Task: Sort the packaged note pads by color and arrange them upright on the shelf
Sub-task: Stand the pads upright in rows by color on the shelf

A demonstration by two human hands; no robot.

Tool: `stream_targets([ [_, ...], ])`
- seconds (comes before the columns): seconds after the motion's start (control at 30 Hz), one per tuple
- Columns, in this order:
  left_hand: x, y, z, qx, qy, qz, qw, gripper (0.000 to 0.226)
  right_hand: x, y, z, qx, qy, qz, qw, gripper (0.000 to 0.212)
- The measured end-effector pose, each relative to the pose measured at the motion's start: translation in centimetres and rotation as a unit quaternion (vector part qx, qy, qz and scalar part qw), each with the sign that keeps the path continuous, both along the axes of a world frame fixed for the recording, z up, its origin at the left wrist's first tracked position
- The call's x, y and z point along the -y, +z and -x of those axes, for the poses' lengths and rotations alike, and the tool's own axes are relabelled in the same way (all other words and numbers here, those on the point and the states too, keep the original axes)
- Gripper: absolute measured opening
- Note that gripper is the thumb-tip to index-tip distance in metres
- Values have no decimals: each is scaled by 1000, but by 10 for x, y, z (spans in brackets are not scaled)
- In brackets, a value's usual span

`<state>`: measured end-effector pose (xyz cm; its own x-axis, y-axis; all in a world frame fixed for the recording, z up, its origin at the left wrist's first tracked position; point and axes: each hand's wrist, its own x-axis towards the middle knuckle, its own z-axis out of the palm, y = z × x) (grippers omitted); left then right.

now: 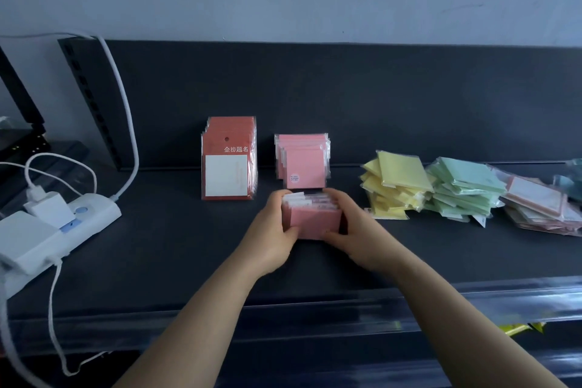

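1. Pink pads (pixel 315 220), a small batch, stand on edge on the shelf (pixel 157 246), clamped between the left hand (pixel 277 230) and right hand (pixel 352 230); the fingers of both curl round its ends.
2. Done: red packs (pixel 228 164) and a pink row (pixel 304 164) stand upright at the back, the batch just in front of that row.
3. Left: yellow pile (pixel 393 189), green pile (pixel 463 192) and a pale-framed pile (pixel 535 208) lie loose at right; perhaps 1 more beyond, too blurred to tell.

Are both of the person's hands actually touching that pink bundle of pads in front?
Touching. The head view shows the left hand and the right hand curled round opposite sides of the pink bundle.
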<state>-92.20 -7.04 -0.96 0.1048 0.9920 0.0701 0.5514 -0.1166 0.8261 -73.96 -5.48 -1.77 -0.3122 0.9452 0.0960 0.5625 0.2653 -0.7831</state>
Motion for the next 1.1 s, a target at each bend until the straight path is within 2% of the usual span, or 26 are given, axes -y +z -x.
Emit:
stream_targets([
  [0.13, -5, -5, -2, -16, -7, 29, 999, 71, -6, -6, 0, -7, -43, 19, 999, 69],
  [0.23, -21, -2, -2, -13, 16, 31, 999, 58, -26, -8, 5, -27, -89, 8, 996, 53],
  [0.33, -43, 5, -7, -12, 56, 3, 998, 45, -47, -3, 14, -57, -123, -6, 991, 54],
  [0.43, -65, 9, -14, -69, 83, -35, 994, 40, -67, 3, 22, -26, -153, -28, 988, 54],
  [0.53, -82, 0, -16, -135, 83, -25, 987, 47, -78, 1, 25, 9, -146, -33, 989, 54],
  [0.63, -88, -8, -13, -168, 78, -5, 983, 38, -78, -3, 22, -5, -132, -5, 991, 53],
  [0.73, -91, -13, -11, -173, 68, 1, 983, 28, -81, -7, 20, 2, -125, -15, 992, 49],
  [0.9, -92, -16, -9, -164, 57, 0, 985, 36, -82, -10, 20, 6, -98, -20, 995, 43],
  [1.1, -90, -17, -6, -138, 47, 0, 989, 40, -78, -5, 16, 1, -81, -17, 997, 64],
])
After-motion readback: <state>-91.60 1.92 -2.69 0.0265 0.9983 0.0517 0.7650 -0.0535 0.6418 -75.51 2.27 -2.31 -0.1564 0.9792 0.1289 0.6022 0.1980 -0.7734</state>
